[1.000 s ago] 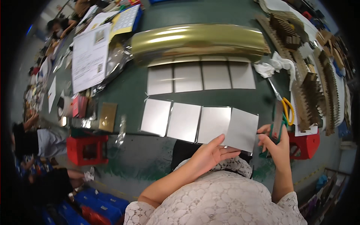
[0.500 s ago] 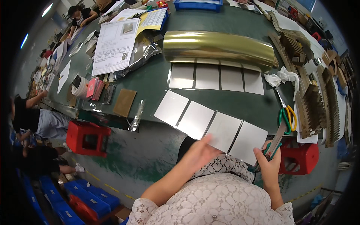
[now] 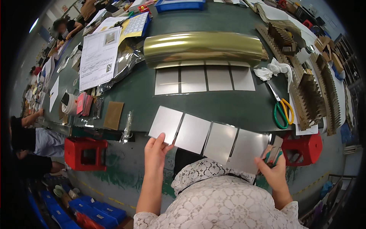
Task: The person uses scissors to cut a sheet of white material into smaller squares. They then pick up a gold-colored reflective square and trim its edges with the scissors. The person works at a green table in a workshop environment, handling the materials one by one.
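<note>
A strip of joined silvery panels (image 3: 192,133) with dark gaps between them slants across my front, over the table's near edge. My left hand (image 3: 157,152) pinches its left end, thumb on the top face. At the other end my right hand (image 3: 275,171) is closed round green-handled scissors (image 3: 273,153), their blades pointing up and away. Its thumb lies against the strip's right edge. Farther off on the table, a similar row of panels (image 3: 193,81) lies flat, its far edge under a large roll of gold-tinted film (image 3: 202,49).
Yellow-and-green-handled scissors (image 3: 282,110) and crumpled white tissue (image 3: 275,69) lie right of the strips. Notched brown racks (image 3: 310,101) line the right side. Printed sheets (image 3: 99,57) and a brown square pad (image 3: 113,115) are left. Red stools (image 3: 85,154) stand below; people work at far left.
My left hand has gone from the strip's middle to its left end and taken hold there. The strip sits more level. My right hand keeps the scissors, and the view has shifted.
</note>
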A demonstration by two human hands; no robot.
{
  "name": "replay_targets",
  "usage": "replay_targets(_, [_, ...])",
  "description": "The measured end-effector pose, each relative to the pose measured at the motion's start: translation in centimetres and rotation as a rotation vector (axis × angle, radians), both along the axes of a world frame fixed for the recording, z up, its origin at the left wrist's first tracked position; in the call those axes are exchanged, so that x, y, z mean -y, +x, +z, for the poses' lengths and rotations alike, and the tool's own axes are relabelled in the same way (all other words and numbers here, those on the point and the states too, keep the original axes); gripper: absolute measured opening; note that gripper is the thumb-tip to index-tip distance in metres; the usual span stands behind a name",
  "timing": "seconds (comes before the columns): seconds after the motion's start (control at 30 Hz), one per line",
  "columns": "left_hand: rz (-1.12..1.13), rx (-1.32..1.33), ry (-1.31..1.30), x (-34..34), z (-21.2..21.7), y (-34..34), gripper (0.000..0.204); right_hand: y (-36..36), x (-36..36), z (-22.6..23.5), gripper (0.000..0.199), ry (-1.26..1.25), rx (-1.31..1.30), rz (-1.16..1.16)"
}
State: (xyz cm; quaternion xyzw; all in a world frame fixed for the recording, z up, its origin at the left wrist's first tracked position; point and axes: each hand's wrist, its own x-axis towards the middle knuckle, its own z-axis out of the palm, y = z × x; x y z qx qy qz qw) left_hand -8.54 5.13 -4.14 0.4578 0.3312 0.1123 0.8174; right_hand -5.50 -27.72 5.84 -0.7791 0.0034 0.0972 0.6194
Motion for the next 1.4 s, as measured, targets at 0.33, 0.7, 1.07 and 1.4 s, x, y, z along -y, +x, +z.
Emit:
replay_targets(0.33, [-0.227,0.006,-0.042,-0.5,1.2,-4.4,0.044,12.5,1.2,0.8,0.027,-0.534,0.355,0.345])
replay_targets(0.7, [-0.51,-0.063,-0.034,-1.5,1.1,-4.9,0.04,21.6,-2.9,-0.1,0.026,-0.726,0.434,0.699])
replay_targets(1.07, [-0.789,-0.123,0.05,-2.9,2.7,-0.7,0.032,18.7,4.3,-0.8,0.03,-0.836,0.514,0.045])
replay_targets(1.4, [-0.908,-0.136,0.121,-2.5,2.6,0.6,0.028,19.7,8.6,-3.7,0.028,-1.136,0.66,-0.064])
